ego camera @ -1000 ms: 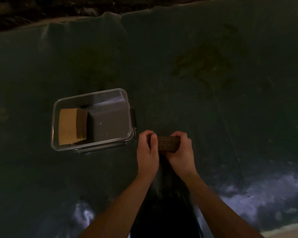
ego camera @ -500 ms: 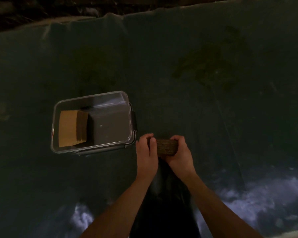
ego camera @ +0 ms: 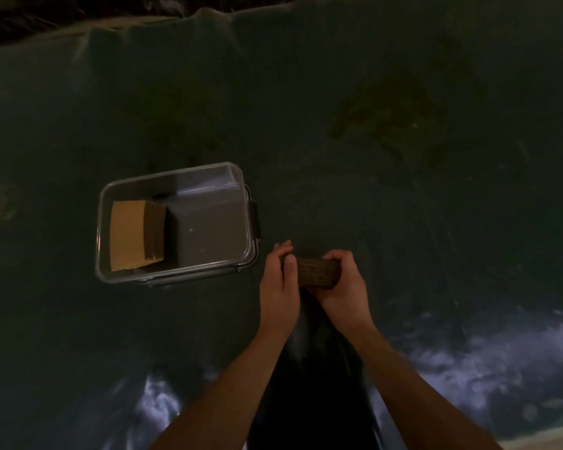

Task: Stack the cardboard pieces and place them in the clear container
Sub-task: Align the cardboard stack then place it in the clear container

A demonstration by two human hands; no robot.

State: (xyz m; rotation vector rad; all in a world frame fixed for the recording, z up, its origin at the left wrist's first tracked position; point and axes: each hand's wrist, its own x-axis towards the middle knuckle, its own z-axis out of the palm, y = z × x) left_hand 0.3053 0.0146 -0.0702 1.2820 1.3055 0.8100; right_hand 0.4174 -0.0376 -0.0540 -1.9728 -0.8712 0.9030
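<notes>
A stack of brown cardboard pieces (ego camera: pixel 317 272) stands on edge on the dark cloth, pressed between both hands. My left hand (ego camera: pixel 279 287) flattens against its left end and my right hand (ego camera: pixel 345 284) wraps its right end. To the left sits the clear container (ego camera: pixel 244 190), lid off, with another tan cardboard stack (ego camera: pixel 132 233) lying in its left half. The container's right half shows only its grey floor.
Dark green cloth (ego camera: pixel 338 125) covers the whole table, with a faint stain at the upper right. A black latch (ego camera: pixel 255 219) sticks out from the container's right side, close to my left hand. Shiny plastic shows along the near edge.
The hands and the held stack stay in nearly the same spot beside the container. My left hand's fingers have straightened against the stack's end.
</notes>
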